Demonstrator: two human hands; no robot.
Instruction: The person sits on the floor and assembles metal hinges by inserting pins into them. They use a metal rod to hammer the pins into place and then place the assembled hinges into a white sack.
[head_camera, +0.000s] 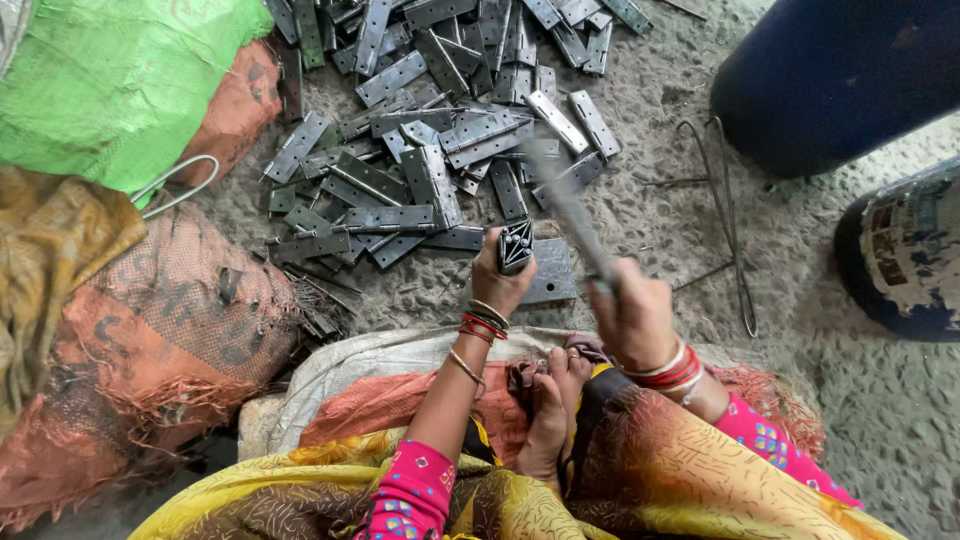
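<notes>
Rough grey concrete floor (850, 400) carrying a far heap of metal hinges (440, 130), a flat steel plate (550, 272) near centre, sacks (130, 340) left, bent wires (720, 210) right.

The person wears bright pink sleeves printed with small coloured squares, blue, yellow and red among them. A yellow-and-brown draped cloth with fine scribbled lines covers the lap and knees. The left hand (500, 285) has a stack of thin bangles at the wrist, red, dark and gold, and one slim gold bangle sits further up the forearm. The right hand (635, 320) carries thicker red and white bangles at the wrist. Both feet are bare, pressed together between the knees.
</notes>
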